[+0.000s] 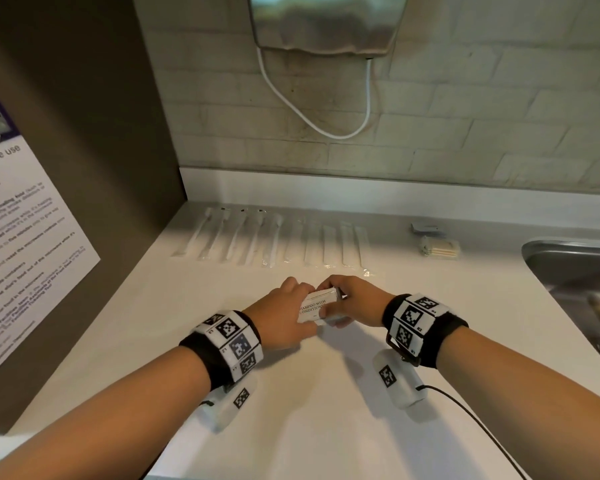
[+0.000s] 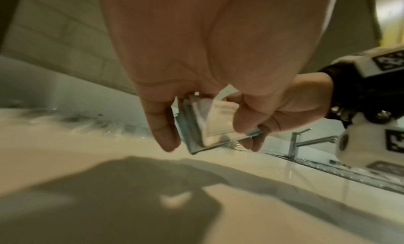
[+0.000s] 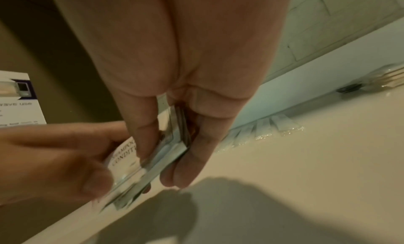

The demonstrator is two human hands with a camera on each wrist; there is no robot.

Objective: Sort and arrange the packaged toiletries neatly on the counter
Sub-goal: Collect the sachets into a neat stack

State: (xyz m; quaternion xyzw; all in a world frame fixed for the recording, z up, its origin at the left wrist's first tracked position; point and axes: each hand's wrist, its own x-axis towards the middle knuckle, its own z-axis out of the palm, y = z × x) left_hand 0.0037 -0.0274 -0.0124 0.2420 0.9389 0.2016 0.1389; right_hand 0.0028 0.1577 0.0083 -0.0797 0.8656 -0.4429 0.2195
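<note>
A small stack of white shampoo-with-conditioner sachets [image 1: 317,306] is held above the white counter [image 1: 326,427] between both hands. My left hand [image 1: 284,315] grips its left side, and my right hand [image 1: 352,299] pinches its right end between thumb and fingers. In the left wrist view the sachet stack [image 2: 216,125] shows silvery edges. The right wrist view shows the sachet stack [image 3: 153,161] fanned slightly at its lower end. A row of several long clear-wrapped items [image 1: 271,240] lies side by side at the back of the counter.
A small flat packet [image 1: 426,228] and a pack of cotton buds [image 1: 439,247] lie at the back right. A steel sink [image 1: 575,271] with a tap [image 2: 301,140] is on the right. A dark cabinet wall [image 1: 94,168] with a notice stands left.
</note>
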